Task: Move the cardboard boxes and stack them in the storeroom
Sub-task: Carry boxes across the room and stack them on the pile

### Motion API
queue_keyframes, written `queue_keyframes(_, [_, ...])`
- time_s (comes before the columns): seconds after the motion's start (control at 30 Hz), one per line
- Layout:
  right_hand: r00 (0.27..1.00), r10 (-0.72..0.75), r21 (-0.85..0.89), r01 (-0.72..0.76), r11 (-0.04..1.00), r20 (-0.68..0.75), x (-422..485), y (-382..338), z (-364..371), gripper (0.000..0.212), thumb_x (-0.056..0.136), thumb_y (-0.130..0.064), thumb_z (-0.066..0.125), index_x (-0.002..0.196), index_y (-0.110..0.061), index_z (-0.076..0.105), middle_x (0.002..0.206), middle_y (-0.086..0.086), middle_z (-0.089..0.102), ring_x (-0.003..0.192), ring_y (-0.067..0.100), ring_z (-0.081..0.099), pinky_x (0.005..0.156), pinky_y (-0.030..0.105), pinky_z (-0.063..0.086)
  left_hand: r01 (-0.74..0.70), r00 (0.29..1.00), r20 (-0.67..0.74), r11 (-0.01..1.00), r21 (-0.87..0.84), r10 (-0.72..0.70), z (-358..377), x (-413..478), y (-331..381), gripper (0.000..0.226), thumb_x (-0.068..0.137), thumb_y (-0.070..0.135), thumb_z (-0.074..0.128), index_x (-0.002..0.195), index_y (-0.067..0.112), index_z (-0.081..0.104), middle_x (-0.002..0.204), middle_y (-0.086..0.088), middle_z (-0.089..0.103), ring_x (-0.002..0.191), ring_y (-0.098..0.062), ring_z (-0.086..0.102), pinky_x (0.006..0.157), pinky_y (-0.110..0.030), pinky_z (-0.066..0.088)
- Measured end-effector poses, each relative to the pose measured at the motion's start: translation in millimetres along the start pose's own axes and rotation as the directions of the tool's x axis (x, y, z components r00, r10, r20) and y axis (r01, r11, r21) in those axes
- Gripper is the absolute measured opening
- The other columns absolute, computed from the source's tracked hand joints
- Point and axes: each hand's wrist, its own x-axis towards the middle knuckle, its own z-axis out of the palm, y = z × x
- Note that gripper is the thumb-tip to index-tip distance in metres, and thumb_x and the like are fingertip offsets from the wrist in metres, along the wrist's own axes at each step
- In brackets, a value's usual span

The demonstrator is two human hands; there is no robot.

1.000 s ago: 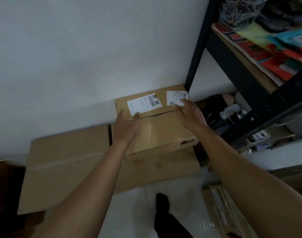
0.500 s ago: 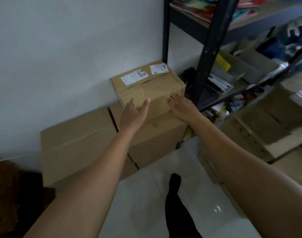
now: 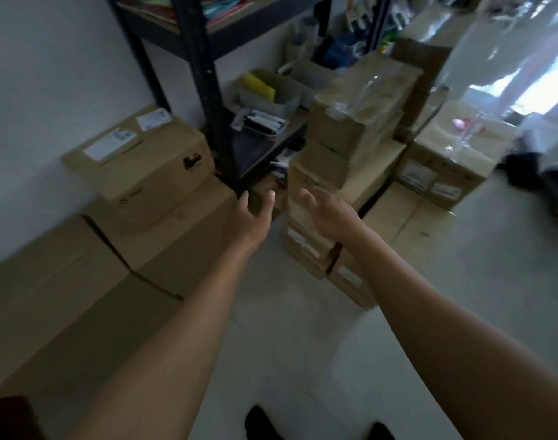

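Observation:
A labelled cardboard box [image 3: 141,166] sits against the white wall on top of a larger box [image 3: 176,236], with another big box [image 3: 49,281] to its left. My left hand [image 3: 250,222] and my right hand [image 3: 330,214] are stretched out in mid-air, both with relaxed fingers and holding nothing, away from the stacked box. A pile of smaller cardboard boxes [image 3: 344,166], partly wrapped in clear plastic, stands on the floor just beyond my right hand. Two more boxes [image 3: 442,166] stand further right.
A black metal shelf rack [image 3: 204,100] stands between the two stacks, holding grey bins, papers and small items. The tiled floor [image 3: 303,338] stretches toward me. My dark shoes [image 3: 262,423] show at the bottom edge. A bright doorway lies at the far right.
Both hands have let go of the labelled box and drawn back from it. My view has swung right, bringing the plastic-wrapped pile of boxes into sight.

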Motion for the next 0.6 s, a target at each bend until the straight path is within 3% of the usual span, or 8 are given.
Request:
queue_keyframes(0.2, [0.986,0.156,0.042,-0.154,0.987,-0.050,-30,117,-76,0.062,0.099,-0.054,0.025,0.147,-0.015,0.035,0.149,0.010,0.041,0.139,0.026,0.033,0.111,0.039,0.028,-0.052,0.995,0.084,0.998,0.020,0.050,119,-35,57,0.081,0.088,0.068,0.044,0.150,0.019,0.032,0.155,-0.005,0.034,0.141,-0.025,0.033,0.113,-0.041,0.030])
queue_keyframes(0.5, [0.978,0.202,0.155,-0.192,0.969,-0.051,-32,281,-163,0.068,0.096,-0.060,0.026,0.145,-0.015,0.040,0.149,0.010,0.041,0.140,0.026,0.034,0.115,0.046,0.027,-0.043,0.990,0.135,0.995,0.086,0.031,292,-82,134,0.078,0.090,0.068,0.039,0.151,0.020,0.031,0.155,-0.004,0.032,0.141,-0.024,0.032,0.111,-0.041,0.030])
queue_keyframes(0.6, [0.982,0.185,0.185,-0.174,0.967,-0.041,-27,317,-182,0.066,0.097,-0.057,0.027,0.144,-0.014,0.042,0.148,0.010,0.042,0.139,0.026,0.035,0.115,0.042,0.027,-0.046,0.987,0.155,0.996,0.076,0.034,334,-81,151,0.079,0.089,0.069,0.040,0.151,0.020,0.032,0.155,-0.004,0.034,0.140,-0.025,0.034,0.112,-0.043,0.031])
